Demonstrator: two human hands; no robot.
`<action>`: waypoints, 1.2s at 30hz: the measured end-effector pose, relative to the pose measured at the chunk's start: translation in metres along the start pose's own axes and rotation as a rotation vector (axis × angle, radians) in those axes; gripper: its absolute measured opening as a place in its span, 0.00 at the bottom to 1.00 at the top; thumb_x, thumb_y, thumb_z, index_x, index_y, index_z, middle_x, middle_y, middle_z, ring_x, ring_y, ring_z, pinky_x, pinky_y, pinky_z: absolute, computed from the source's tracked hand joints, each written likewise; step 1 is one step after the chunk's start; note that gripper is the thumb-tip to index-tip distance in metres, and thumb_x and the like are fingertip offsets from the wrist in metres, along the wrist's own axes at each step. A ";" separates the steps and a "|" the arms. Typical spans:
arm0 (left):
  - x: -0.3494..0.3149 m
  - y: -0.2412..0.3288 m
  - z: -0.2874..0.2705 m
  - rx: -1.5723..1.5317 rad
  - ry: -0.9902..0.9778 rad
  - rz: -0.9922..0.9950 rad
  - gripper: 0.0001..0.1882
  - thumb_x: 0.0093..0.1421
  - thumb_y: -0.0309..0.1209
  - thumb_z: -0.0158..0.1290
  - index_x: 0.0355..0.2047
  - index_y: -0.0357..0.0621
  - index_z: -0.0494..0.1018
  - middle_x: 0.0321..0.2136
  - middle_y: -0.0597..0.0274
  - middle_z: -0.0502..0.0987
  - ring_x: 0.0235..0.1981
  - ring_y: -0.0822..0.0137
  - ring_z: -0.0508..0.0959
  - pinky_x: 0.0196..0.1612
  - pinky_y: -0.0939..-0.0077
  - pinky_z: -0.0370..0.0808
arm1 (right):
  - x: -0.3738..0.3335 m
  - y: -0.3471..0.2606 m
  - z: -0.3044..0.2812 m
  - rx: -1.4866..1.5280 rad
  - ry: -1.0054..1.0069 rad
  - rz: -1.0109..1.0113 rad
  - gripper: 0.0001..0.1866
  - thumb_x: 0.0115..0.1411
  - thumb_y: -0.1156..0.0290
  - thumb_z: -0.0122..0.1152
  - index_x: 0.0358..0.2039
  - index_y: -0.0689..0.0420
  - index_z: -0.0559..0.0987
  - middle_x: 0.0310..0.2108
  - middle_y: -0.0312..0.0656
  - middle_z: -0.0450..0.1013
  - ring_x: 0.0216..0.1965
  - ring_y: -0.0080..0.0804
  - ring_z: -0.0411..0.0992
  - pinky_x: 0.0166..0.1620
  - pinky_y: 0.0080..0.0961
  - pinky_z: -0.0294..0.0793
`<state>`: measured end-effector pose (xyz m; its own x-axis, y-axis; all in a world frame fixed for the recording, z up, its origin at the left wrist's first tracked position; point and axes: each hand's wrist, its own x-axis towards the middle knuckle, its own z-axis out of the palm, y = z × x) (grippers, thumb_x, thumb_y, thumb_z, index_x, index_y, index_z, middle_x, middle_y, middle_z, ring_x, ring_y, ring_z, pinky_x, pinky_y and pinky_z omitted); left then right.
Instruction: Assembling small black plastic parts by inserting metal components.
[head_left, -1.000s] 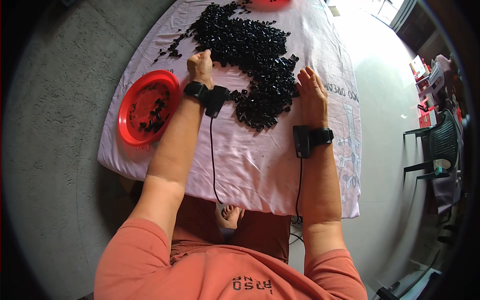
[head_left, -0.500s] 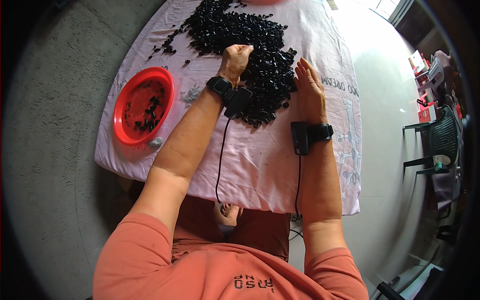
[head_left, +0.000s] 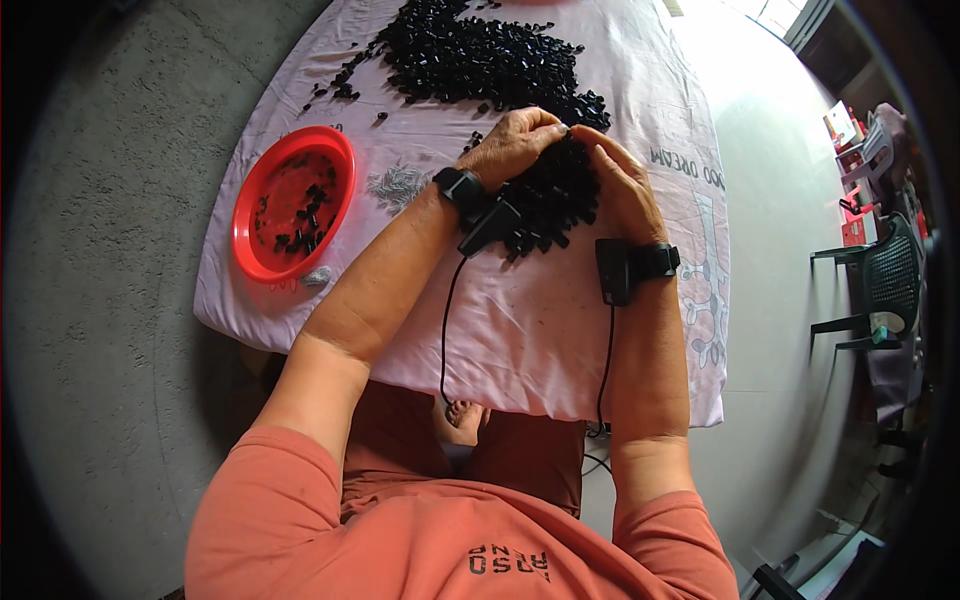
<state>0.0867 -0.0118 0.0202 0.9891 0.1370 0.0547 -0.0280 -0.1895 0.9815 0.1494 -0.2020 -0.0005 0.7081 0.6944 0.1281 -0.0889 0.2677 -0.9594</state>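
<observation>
Together both hands, left (head_left: 512, 148) and right (head_left: 622, 182), pinch small black plastic pieces (head_left: 545, 195); round glossy red tray (head_left: 258, 215) nearby

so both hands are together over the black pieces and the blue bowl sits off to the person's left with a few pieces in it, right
Not quite: the bowl is red, not blue, as the head view shows. The rest holds: the left hand and right hand meet over the black pieces on the cloth-covered table, and the bowl sits to the person's left with a few black pieces in it.
</observation>
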 end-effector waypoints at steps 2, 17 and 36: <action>-0.011 0.008 0.001 0.029 -0.029 -0.004 0.14 0.68 0.36 0.50 0.46 0.38 0.75 0.39 0.67 0.77 0.41 0.80 0.73 0.47 0.83 0.71 | -0.002 -0.005 -0.001 -0.054 -0.016 0.002 0.18 0.68 0.64 0.54 0.54 0.60 0.77 0.49 0.39 0.76 0.51 0.22 0.70 0.55 0.19 0.67; -0.081 0.015 -0.024 -0.003 0.251 0.114 0.12 0.69 0.31 0.50 0.48 0.36 0.73 0.42 0.65 0.77 0.42 0.78 0.75 0.49 0.83 0.72 | 0.004 0.002 0.002 -0.304 0.109 -0.129 0.22 0.68 0.59 0.53 0.57 0.59 0.76 0.54 0.42 0.74 0.57 0.27 0.68 0.59 0.25 0.64; -0.269 0.036 -0.097 -0.215 0.699 0.087 0.14 0.62 0.17 0.53 0.48 0.34 0.74 0.37 0.61 0.79 0.37 0.71 0.81 0.46 0.77 0.80 | 0.001 0.011 -0.016 0.078 0.120 -0.089 0.31 0.73 0.49 0.35 0.62 0.61 0.66 0.58 0.50 0.70 0.59 0.39 0.69 0.62 0.34 0.63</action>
<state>-0.1946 0.0383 0.0589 0.6607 0.7316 0.1679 -0.2011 -0.0430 0.9786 0.1605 -0.2090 -0.0152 0.7940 0.5820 0.1757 -0.0731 0.3783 -0.9228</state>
